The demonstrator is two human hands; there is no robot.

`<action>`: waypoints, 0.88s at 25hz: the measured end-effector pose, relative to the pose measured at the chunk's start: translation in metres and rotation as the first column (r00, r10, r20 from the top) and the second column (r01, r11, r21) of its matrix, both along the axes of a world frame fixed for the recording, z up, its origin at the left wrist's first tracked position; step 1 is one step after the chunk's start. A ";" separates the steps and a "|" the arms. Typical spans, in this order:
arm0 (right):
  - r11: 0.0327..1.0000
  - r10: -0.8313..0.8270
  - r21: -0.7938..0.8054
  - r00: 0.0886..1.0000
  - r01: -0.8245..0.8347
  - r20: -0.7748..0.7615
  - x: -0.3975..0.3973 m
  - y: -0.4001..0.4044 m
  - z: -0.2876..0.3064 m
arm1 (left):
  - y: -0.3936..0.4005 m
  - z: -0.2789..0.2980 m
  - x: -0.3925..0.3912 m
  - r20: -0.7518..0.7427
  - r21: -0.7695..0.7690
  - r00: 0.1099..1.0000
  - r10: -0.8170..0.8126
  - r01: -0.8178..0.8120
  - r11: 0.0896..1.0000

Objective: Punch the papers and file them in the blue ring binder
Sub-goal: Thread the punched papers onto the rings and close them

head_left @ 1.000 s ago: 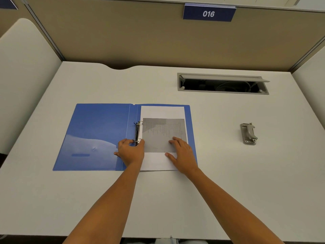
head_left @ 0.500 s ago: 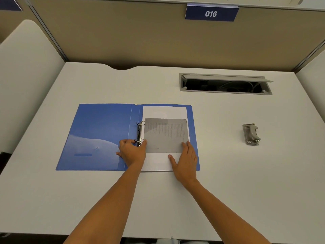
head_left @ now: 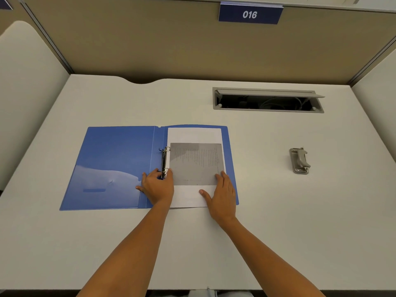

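The blue ring binder (head_left: pixel 115 163) lies open on the desk. A white sheet (head_left: pixel 194 135) rests on its right half, and a smaller grey printed sheet (head_left: pixel 196 162) lies on top of it beside the metal rings (head_left: pixel 165 160). My left hand (head_left: pixel 157 186) sits at the lower ring, thumb and fingers pinching around it. My right hand (head_left: pixel 222 195) lies flat, fingers apart, on the papers' lower right corner. The grey hole punch (head_left: pixel 300 160) stands apart to the right.
An open cable hatch (head_left: pixel 267 100) is set in the desk at the back right. A tan partition with a 016 sign (head_left: pixel 249 13) closes the back. White side panels (head_left: pixel 23 86) flank the desk.
My right hand has slid right and down, from the middle of the grey sheet to the papers' lower right corner. My left hand has stayed at the lower ring.
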State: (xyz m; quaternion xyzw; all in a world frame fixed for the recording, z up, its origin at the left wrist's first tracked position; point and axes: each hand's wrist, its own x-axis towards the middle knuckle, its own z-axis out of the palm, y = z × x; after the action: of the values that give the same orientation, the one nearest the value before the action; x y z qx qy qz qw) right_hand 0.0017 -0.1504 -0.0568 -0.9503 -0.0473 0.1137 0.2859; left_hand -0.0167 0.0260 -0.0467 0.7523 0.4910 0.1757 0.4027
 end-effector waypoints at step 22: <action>1.000 -0.014 -0.002 1.000 0.013 -0.017 0.002 0.001 0.002 | -0.001 0.002 -0.001 -0.065 0.052 0.997 -0.029 0.032 0.998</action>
State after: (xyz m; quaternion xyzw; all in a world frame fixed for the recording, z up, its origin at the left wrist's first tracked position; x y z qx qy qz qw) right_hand 0.0036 -0.1490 -0.0548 -0.9498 -0.0384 0.1198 0.2864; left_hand -0.0176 0.0253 -0.0445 0.7755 0.4873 0.1581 0.3690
